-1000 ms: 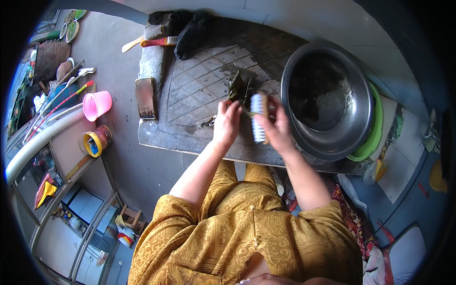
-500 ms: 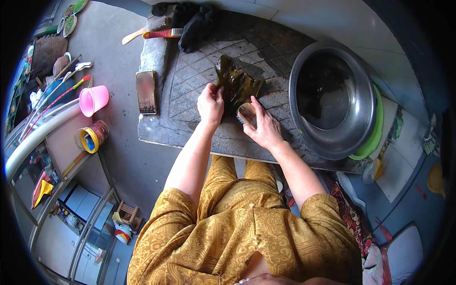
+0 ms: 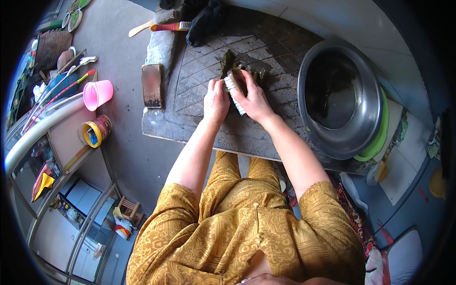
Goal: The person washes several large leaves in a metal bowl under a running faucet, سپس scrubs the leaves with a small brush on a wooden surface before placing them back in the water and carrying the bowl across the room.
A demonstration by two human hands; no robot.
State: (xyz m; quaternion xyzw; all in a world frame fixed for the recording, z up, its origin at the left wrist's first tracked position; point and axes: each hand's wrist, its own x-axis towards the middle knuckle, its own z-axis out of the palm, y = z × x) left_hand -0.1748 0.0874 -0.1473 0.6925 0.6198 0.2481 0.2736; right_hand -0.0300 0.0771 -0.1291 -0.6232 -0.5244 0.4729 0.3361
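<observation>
My right hand (image 3: 255, 97) grips a wooden scrub brush (image 3: 239, 81), tilted so that its white bristles face my left hand (image 3: 216, 103). The fingers of my left hand are pinched together at the near left edge of a wet, dark green, leaf-like sheet (image 3: 229, 61). Crumpled on the stone slab (image 3: 194, 95), the sheet is partly covered by the brush and my right hand. I cannot tell whether the bristles touch the sheet or my left fingers.
A dark metal basin (image 3: 305, 114) holding liquid stands at the right, over a green basin (image 3: 380, 142). Beyond my left hand lie a small block (image 3: 152, 97), a red-handled brush (image 3: 166, 27) and dark cloth (image 3: 205, 23). A pink bucket (image 3: 98, 95) is farther left.
My right hand has moved up and left onto the sheet, turning the brush so its white bristles show. My left hand stays near the sheet's edge; the whole view has shifted slightly.
</observation>
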